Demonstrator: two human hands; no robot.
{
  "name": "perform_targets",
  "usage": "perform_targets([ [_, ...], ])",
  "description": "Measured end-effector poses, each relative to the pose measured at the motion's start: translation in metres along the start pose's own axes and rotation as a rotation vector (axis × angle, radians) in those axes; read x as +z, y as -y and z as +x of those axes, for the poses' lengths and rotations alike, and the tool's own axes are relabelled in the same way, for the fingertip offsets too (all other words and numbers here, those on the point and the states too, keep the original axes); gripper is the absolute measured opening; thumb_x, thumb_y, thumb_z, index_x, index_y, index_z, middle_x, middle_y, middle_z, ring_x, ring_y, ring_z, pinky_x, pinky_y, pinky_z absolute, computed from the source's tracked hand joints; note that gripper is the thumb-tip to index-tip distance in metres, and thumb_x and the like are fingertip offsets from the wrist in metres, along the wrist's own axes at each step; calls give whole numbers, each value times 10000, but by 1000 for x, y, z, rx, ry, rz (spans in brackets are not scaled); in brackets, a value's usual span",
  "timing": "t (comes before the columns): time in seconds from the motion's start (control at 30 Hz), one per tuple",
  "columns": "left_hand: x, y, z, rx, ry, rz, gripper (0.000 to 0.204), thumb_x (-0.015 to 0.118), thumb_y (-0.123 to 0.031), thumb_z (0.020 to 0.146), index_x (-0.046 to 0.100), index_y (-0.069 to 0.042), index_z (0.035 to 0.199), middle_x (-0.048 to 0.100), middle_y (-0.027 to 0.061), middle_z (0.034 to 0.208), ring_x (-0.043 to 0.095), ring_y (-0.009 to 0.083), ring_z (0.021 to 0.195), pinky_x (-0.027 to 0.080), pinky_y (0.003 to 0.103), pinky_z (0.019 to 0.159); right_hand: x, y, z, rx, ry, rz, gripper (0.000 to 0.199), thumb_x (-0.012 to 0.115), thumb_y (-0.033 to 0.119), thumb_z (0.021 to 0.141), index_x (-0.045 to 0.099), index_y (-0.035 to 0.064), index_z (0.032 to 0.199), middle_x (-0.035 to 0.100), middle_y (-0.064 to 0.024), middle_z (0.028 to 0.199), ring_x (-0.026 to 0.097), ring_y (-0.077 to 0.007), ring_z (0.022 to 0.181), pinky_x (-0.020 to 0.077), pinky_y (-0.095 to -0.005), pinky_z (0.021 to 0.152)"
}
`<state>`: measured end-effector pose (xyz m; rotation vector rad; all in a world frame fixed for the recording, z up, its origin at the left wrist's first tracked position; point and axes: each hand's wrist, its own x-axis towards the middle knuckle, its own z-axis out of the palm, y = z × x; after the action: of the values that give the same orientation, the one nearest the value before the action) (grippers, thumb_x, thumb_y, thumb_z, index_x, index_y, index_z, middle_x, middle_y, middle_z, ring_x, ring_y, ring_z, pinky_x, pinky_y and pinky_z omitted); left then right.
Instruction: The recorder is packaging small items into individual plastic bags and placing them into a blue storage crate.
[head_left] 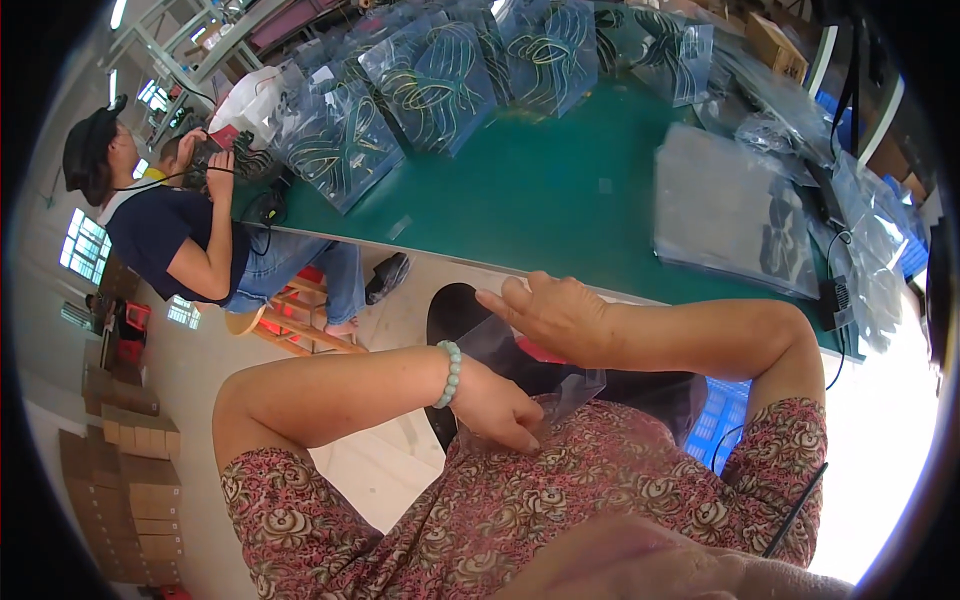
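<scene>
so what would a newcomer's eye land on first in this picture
Most likely the clear bags of coiled cables spread along the far side of the green table. Next comes the pink floral clothing filling the lower middle, with a pale green bead bracelet at the wrist of the left hand. At the left, a co-worker in a dark hat sits beside the table.

Bags (430,85) on table (560,200) beyond hands (495,400)
</scene>
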<state>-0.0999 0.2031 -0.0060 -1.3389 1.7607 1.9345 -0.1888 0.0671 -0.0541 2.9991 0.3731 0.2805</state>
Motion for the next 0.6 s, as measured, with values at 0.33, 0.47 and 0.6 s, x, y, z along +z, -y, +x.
perform_targets([
  [0.33,10,-18,-30,-180,-76,55,484,645,-490,923,498,-46,1049,603,124,873,589,258,796,466,392,691,-46,-5,-26,-174,-274,312,484,719,232,743,645,0,1161,613,-91,953,614,-274,848,522,-393,703],
  [0.47,7,-28,-51,-39,-479,208,474,778,-350,822,499,-52,1062,571,124,959,576,289,872,459,404,749,-84,-18,-24,21,-151,205,454,693,178,730,642,-30,1130,613,-86,949,615,-276,862,520,-375,709],
  [0.6,3,-45,-70,129,-899,513,493,820,-99,704,504,-67,1082,529,118,981,549,335,916,443,417,801,-89,-35,-11,59,-414,-43,365,628,99,766,653,-39,1103,592,-106,1031,581,-271,941,521,-358,718],
])
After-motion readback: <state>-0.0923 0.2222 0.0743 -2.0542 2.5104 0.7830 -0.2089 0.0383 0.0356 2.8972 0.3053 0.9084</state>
